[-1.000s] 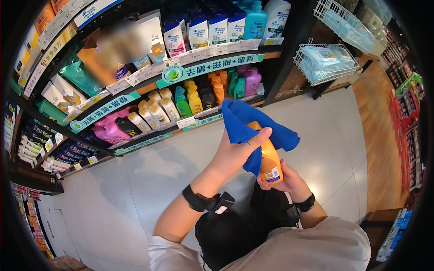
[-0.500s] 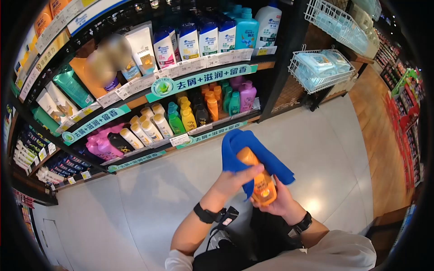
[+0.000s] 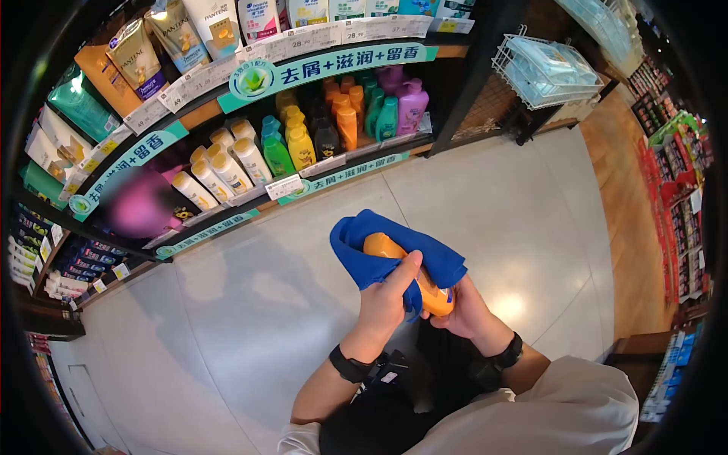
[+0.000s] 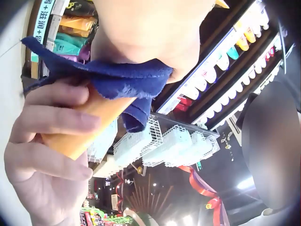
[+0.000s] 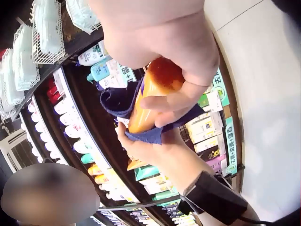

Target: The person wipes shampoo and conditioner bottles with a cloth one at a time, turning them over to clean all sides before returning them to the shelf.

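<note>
An orange bottle (image 3: pixel 433 294) lies slanted between the two hands, with a blue cloth (image 3: pixel 364 236) folded round its upper part. My left hand (image 3: pixel 383 307) grips the cloth and bottle from the left, its thumb lying along them. Round the bottle's lower end curl the fingers of my right hand (image 3: pixel 472 309). In the left wrist view that hand (image 4: pixel 51 146) holds the bottle (image 4: pixel 89 125) below the cloth (image 4: pixel 127 80). The right wrist view has my left hand (image 5: pixel 155 153) against the cloth (image 5: pixel 117 101), while my right hand (image 5: pixel 174 61) covers part of the bottle (image 5: pixel 148 101).
Ahead and left stand shelves (image 3: pixel 303 182) with several rows of bottles and tubes, including yellow bottles (image 3: pixel 300 145) and a purple bottle (image 3: pixel 410 106). A wire basket (image 3: pixel 547 72) with pale blue packs hangs at the upper right. Grey tiled floor (image 3: pixel 250 303) lies below the hands.
The bottle has turned about its length, so its front label no longer faces the head camera. The cloth covers more of its side. Hands, cloth and bottle sit further left in the head view.
</note>
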A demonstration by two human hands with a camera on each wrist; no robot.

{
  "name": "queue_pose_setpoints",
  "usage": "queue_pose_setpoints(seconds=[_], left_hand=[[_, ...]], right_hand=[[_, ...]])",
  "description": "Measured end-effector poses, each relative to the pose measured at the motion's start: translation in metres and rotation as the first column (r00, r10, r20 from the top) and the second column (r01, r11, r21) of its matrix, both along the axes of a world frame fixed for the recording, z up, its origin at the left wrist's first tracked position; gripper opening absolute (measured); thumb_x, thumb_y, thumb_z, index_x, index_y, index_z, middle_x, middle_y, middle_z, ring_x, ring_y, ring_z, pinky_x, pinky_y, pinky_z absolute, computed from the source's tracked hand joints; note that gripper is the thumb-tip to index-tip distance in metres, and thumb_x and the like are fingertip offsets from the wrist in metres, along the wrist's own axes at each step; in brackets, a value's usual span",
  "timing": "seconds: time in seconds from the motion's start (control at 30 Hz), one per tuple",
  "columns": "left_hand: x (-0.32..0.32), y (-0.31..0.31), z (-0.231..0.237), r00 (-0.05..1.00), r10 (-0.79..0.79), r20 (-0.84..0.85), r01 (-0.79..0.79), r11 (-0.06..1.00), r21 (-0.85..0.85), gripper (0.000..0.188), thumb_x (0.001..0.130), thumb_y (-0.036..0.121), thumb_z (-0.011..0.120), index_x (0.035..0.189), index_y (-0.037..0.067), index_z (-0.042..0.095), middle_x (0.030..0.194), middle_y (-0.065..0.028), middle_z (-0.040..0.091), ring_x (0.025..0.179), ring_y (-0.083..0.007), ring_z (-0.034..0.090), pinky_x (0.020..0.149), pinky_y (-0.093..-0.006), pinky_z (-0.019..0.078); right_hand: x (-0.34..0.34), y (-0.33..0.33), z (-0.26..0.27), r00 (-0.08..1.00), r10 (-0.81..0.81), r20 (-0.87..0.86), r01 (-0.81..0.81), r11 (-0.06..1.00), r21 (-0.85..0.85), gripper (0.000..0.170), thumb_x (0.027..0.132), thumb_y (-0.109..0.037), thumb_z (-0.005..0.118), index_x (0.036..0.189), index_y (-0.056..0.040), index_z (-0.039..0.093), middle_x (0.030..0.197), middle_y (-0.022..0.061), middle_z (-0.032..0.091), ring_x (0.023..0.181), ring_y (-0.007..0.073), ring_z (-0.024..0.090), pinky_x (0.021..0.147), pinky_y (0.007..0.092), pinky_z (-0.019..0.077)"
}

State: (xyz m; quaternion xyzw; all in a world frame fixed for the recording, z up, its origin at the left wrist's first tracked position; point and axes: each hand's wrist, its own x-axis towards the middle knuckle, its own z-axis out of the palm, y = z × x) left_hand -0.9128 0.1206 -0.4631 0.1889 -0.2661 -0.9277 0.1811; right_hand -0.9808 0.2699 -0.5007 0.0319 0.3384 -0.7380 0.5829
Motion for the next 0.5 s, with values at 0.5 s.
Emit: queue_pose_setpoints(seconds=[0.5], left_hand=[[-0.001,-0.017,-0.002,0.986,-0.082,0.144,0.131,0.921,-0.368,0.027,0.077,0.012,0.074,0.098,0.004,0.058,0.088,-0.0023,0.062,0.076,-0.0109,0.060,0.067,-0.0241,0.0491]], right_hand=[[0.012,-0.017,-0.021,0.908,-0.148,-0.392,0.130,0.989,-0.072,0.060,0.085,-0.055,0.055,0.128,-0.0151,0.041,0.113,-0.0002,0.051,0.092,0.0099,0.050,0.075,0.0239,0.0398]])
